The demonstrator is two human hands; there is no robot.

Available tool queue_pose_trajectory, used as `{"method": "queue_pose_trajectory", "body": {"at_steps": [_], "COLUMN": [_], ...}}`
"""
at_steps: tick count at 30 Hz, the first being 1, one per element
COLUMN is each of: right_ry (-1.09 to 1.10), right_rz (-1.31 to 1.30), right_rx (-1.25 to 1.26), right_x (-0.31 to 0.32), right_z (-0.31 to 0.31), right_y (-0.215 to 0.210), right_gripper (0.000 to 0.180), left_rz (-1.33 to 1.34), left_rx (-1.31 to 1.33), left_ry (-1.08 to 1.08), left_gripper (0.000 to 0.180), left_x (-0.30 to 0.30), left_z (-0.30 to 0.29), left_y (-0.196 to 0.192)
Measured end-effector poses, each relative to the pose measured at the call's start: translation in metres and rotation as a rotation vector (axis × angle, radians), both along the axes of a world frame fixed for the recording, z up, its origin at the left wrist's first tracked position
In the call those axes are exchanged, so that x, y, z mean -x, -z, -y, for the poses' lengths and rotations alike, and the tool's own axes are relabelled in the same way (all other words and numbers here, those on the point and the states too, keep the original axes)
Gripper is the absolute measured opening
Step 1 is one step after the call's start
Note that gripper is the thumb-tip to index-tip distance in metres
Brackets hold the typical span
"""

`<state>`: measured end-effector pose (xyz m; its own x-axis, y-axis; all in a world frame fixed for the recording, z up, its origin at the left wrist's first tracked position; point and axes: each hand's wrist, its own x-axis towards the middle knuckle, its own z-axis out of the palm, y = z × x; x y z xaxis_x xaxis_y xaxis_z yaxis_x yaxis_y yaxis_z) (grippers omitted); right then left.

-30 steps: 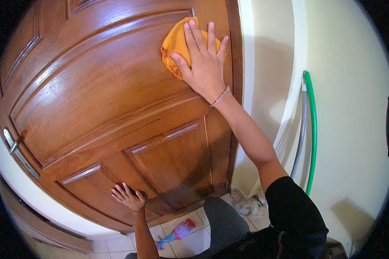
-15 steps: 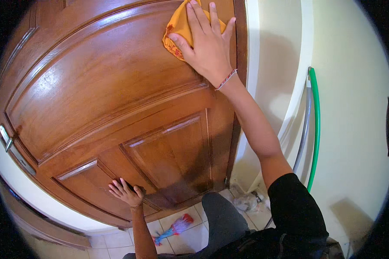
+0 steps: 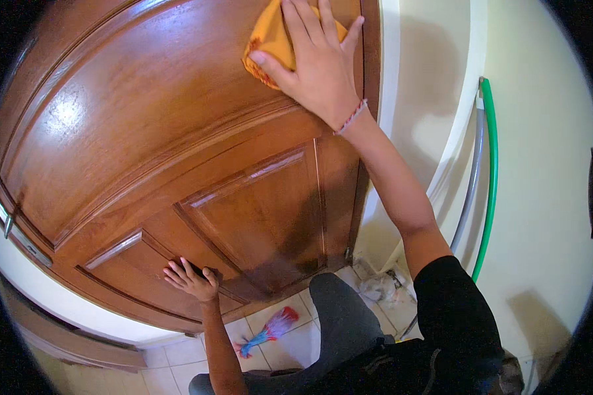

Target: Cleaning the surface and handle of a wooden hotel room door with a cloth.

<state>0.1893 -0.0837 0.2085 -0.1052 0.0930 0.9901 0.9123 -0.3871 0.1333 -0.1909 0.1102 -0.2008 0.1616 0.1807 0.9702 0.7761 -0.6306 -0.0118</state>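
My right hand (image 3: 319, 69) holds a yellow-orange cloth (image 3: 270, 43) with a red-patterned edge flat against the upper right of a brown wooden door (image 3: 145, 118). Its fingers are spread over the cloth and the thumb lies near the patterned edge; the fingertips reach the top of the picture. Lower on the door, my left hand (image 3: 192, 281) rests on the panelling with its fingers apart and nothing in it. A silver door handle (image 3: 5, 214) sits at the far left, away from both hands.
A green hose (image 3: 490, 178) and a grey pipe (image 3: 473, 171) run along the cream wall at the right. On the tiled floor lies a red and blue bundle (image 3: 270, 331). Clear plastic (image 3: 379, 288) lies in the corner beside the door frame (image 3: 370, 79).
The view has tilted down slightly, so the door sits higher in it. My right hand has slid the cloth a little lower on the door. My left hand stays against the panelling.
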Motion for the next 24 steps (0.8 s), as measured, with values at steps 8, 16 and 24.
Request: {"method": "queue_pose_trajectory", "body": {"at_steps": [8, 16, 24], "right_ry": [-0.088, -0.016, 0.012], "right_rz": [-0.067, -0.147, -0.196], "right_rx": [0.040, 0.160, 0.156], "right_x": [0.020, 0.028, 0.039], "right_z": [0.013, 0.034, 0.035], "right_y": [0.073, 0.116, 0.122], "right_gripper": [0.097, 0.087, 0.072], "left_rz": [0.026, 0.010, 0.033], "left_rx": [0.011, -0.025, -0.012], "left_ry": [0.015, 0.004, -0.004], "left_gripper": [0.070, 0.069, 0.071], "left_x": [0.002, 0.001, 0.003], "left_z": [-0.003, -0.001, -0.005], "left_y": [0.006, 0.003, 0.006]}}
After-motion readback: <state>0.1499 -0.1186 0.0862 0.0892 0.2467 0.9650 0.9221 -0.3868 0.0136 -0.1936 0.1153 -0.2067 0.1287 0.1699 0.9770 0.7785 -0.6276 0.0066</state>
